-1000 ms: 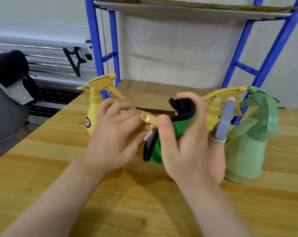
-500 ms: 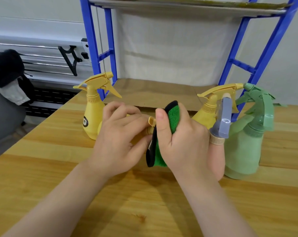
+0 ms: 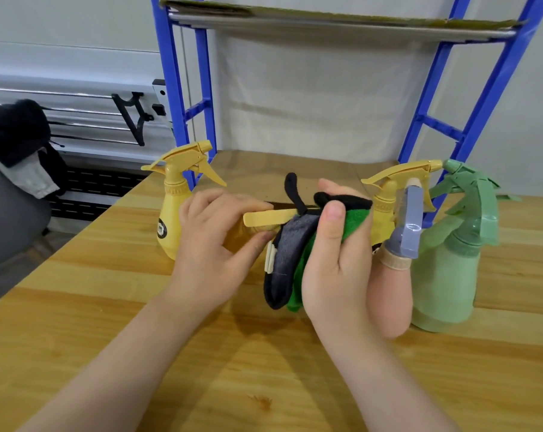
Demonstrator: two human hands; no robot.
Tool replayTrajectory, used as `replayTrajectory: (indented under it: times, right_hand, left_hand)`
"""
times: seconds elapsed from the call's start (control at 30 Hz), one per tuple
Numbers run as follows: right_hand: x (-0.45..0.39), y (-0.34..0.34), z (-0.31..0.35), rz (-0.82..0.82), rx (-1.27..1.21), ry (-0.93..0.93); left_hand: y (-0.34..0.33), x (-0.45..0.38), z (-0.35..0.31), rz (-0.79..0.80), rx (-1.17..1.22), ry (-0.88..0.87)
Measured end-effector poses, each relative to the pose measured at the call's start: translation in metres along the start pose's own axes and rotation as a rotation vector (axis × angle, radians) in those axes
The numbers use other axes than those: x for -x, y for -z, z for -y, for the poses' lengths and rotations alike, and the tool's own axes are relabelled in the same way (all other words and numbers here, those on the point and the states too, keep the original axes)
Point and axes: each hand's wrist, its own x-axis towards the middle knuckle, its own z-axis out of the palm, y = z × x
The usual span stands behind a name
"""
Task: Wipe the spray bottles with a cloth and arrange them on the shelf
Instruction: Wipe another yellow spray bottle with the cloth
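Held yellow spray bottle [image 3: 260, 221] mostly hidden behind left hand [image 3: 214, 244] and cloth [image 3: 290, 257]; only trigger seen. Compared with half second earlier, cloth unfolded, grey side and black edge now exposed, trigger more visible. Left fingers curled round bottle above wooden table [image 3: 108, 322]; right hand [image 3: 335, 260] clenched on cloth, thumb up, pressed to nozzle.

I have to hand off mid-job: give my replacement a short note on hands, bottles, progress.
Left hand grips a yellow plastic spray bottle held sideways over the wooden table.
Right hand holds the green-and-black cloth against it.
Standing on the table: a yellow bottle at left, another yellow, a pink bottle with blue-grey head, a pale green bottle.
Blue metal shelf: no bottles visible yet.
Left: finish wiping, shelve all.
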Motion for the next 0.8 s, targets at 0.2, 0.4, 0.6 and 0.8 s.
replayTrajectory:
  times: [0.2, 0.4, 0.6, 0.8]
  right_hand:
    - [-0.001, 0.002, 0.004, 0.0, 0.042, 0.054]
    - [-0.001, 0.002, 0.003, 0.06, 0.116, 0.07]
    - [0.001, 0.0, 0.009, 0.222, 0.124, -0.125]
    - [-0.002, 0.001, 0.015, 0.248, -0.006, -0.232]
  left_hand:
    - [0.0, 0.0, 0.002, -0.091, -0.094, -0.029]
    - [-0.003, 0.001, 0.001, -0.148, -0.184, 0.056]
    - [-0.001, 0.0, -0.003, -0.151, -0.287, 0.078]
    - [-0.012, 0.007, -0.007, -0.098, -0.288, -0.081]
